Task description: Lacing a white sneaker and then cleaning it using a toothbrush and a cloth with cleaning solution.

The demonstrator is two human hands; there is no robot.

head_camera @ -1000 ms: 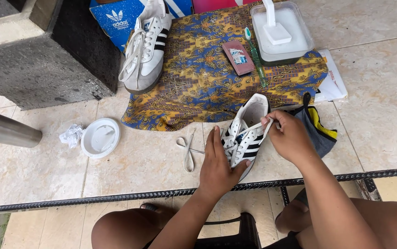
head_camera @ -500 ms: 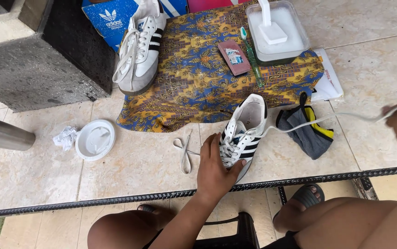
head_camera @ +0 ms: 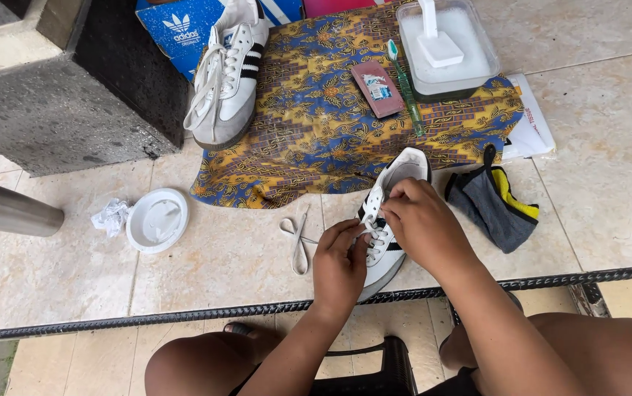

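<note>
Under both hands: white sneaker [head_camera: 393, 213] on tile. Left hand [head_camera: 339, 265] pinches lace [head_camera: 297, 242]; right hand [head_camera: 422, 224] grips laces at tongue. Patterned cloth [head_camera: 316, 132] beyond.

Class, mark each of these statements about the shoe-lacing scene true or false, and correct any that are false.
1. Both hands, left hand and right hand, are on the near shoe. True.
2. The other shoe lies on bare tile. False: it rests on the patterned cloth and leans against a blue box.
3. A toothbrush lies on the cloth. True.
4. The white lid sits on the cloth. False: it is on the tile, beside crumpled paper.
</note>
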